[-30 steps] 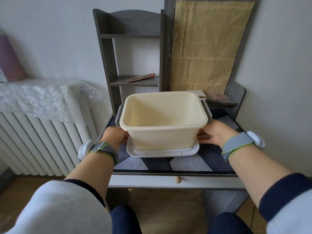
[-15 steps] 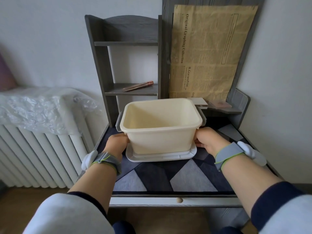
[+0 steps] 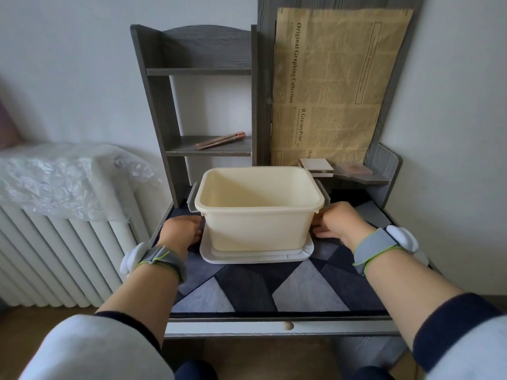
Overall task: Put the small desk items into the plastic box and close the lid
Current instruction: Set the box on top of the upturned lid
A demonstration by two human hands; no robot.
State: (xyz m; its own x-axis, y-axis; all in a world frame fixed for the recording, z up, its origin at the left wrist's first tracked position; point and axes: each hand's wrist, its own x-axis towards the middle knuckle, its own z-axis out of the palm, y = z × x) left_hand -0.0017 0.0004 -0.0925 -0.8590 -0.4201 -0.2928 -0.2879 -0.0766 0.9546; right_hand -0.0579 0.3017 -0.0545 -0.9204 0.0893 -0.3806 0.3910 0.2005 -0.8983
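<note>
Cream plastic box [image 3: 259, 212] stands upright and open-topped on the tabletop [image 3: 301, 297], seated on its white lid [image 3: 256, 256], which lies flat under it on the patterned mat. Box interior appears empty. Grey latch flaps hang at both short sides.

Left hand [image 3: 179, 231]: at the left side of the box, low, near the lid edge. Fingers curl toward the box base; fingertips hidden behind the box corner, so contact and degree of opening cannot be told.

Right hand [image 3: 338, 223]: against the right wall of the box, just below the latch. Fingers loosely extended, partly open, tips touching or nearly touching the wall and lid edge; not wrapped around anything.

Both wrists carry grey bands with white pods.

Small items: copper-coloured pen [image 3: 220, 140] on the lower shelf of the rack [image 3: 153, 111] behind the box; pale flat block [image 3: 315, 164] and a reddish flat piece [image 3: 354, 170] on the right ledge.
</note>
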